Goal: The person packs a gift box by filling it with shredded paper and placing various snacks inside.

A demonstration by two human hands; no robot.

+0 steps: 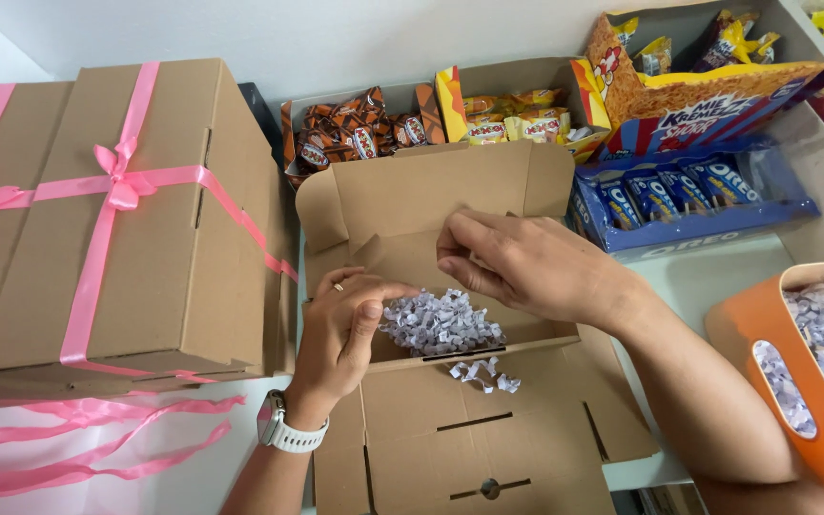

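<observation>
Nearest the camera, the front flap (469, 448) of the open cardboard box (431, 286) lies flat on the bench (708, 277), with stray shreds on it. The left hand (340, 334), fingers curled but gripping nothing, and the right hand (526, 267), fingers pinched lightly, spread pale lilac paper shred (441, 324) inside the box. Judged step: bedding the filler. Next move calls for even spreading. Beyond stand trays of snack packets (431, 119).

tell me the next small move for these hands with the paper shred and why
Probably pick up the stray shreds from the front flap and drop them into the open box: the shred pile covers only part of its floor, between the left hand and right hand.
</observation>
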